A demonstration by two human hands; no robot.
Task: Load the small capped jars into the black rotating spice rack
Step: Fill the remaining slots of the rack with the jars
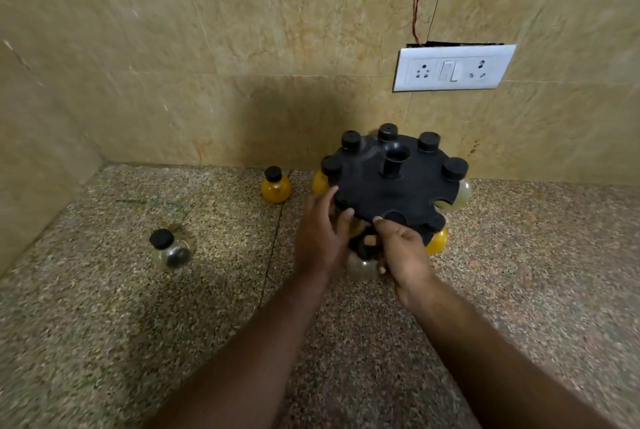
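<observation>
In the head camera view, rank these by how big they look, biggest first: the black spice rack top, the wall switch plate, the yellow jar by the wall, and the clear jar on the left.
1. Black spice rack top
2. Wall switch plate
3. Clear jar and yellow jar: unsure; the clear one looks slightly bigger but sits nearer the camera.

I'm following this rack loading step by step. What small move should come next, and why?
Probably slide the jar in the right hand up into the empty notch just above it, while the left hand steadies the rack; jar and notch already line up.
</observation>
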